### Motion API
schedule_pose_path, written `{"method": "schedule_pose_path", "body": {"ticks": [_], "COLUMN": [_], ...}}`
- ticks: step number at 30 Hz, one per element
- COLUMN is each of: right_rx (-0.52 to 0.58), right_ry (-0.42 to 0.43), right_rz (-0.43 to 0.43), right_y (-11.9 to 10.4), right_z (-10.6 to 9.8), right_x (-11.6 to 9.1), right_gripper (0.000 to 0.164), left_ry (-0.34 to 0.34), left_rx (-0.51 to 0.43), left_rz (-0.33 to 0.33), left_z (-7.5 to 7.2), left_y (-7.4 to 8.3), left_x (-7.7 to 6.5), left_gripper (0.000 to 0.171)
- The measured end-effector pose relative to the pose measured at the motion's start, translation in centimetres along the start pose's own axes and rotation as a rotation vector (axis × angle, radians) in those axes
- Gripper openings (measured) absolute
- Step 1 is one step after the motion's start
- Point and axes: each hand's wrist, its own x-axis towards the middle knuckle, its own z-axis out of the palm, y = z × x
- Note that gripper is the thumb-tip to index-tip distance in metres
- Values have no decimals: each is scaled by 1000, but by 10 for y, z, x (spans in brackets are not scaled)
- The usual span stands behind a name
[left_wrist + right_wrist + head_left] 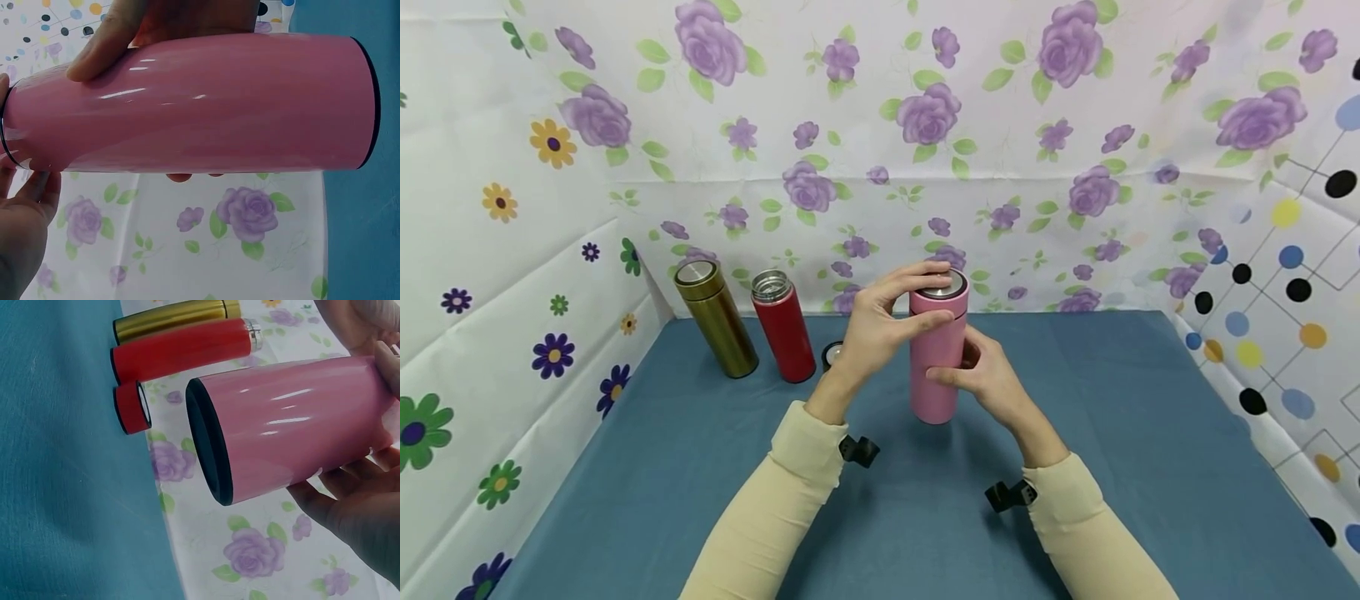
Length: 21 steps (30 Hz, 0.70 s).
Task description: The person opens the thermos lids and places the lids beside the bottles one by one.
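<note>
A pink thermos bottle (934,375) stands nearly upright between both hands, its black base (209,444) visible from below in the right wrist view. My left hand (880,321) grips the lid (953,302) from the left, fingers over the steel-topped end and thumb along the front. Lower down, my right hand (988,375) holds the body from the right side, with its thumb across the front. In the left wrist view the pink body (219,106) fills the middle, and the right thumb (103,53) presses on it near the lid end.
To the left stand a gold thermos (718,325) with its lid on and a red thermos (785,333) with its steel mouth uncovered. A red cap (130,407) lies beside the red one, partly behind my left wrist in the head view. Floral cloth (850,208) hangs behind the blue table (1112,400).
</note>
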Motion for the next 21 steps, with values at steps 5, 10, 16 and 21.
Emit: {"method": "schedule_pose_path", "body": {"ticks": [5, 10, 16, 21], "right_rx": [-1, -4, -15, -2], "right_ry": [37, 69, 66, 9], "right_rz": [-4, -1, -7, -25], "right_y": [0, 0, 3, 6], "right_z": [4, 9, 6, -5], "right_x": [0, 0, 0, -1], "right_gripper": [60, 59, 58, 58], "left_ry": [38, 73, 0, -133], "left_rx": [5, 8, 26, -17], "left_rz": [-16, -28, -78, -84], "left_z": [3, 3, 0, -5], "left_y": [1, 1, -1, 3], "left_x": [1, 1, 1, 4], "left_gripper": [37, 37, 35, 44]}}
